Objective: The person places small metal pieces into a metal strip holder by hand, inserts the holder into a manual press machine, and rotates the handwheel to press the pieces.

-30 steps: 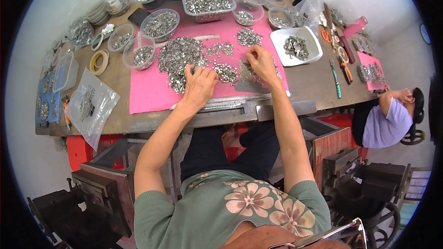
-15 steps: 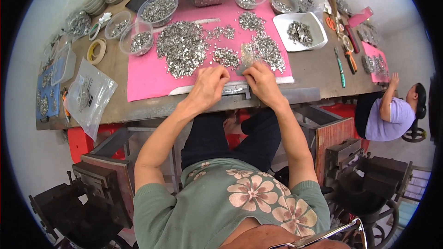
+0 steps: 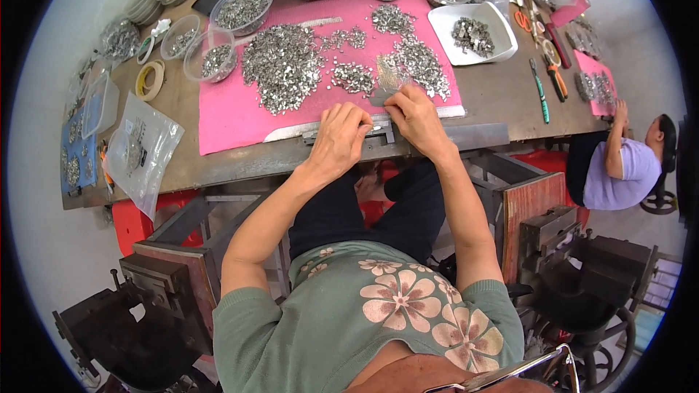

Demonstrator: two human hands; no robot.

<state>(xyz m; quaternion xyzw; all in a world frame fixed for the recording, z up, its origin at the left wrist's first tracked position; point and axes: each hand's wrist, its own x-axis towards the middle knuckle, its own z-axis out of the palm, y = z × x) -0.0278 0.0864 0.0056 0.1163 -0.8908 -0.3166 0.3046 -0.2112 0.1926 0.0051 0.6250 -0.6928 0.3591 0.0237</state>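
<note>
My left hand (image 3: 338, 140) is closed, thumb and fingertips pinched together over a narrow metal jig (image 3: 378, 133) at the table's front edge. Whatever sits in that pinch is too small to make out. My right hand (image 3: 420, 122) is also closed, its fingertips bent down just right of the jig, the contents of its grip hidden. Close to those fingertips lie a flat grey piece (image 3: 380, 97) and a strip of fine metallic mesh (image 3: 391, 70). Beyond both hands, small shiny metal pieces (image 3: 282, 65) are heaped on a pink mat (image 3: 222, 120).
Clear plastic tubs (image 3: 242, 9) of metal pieces line the back. A white tray (image 3: 502, 40) stands right, near a teal-handled tool (image 3: 540, 91) and pliers (image 3: 555, 81). At left are a tape roll (image 3: 150, 80) and plastic bag (image 3: 149, 147). Another person (image 3: 626, 164) sits far right.
My left hand has come down toward the jig, its fingertips now over it. My right hand stays beside the grey piece, with little shift. The whole view has tilted slightly.
</note>
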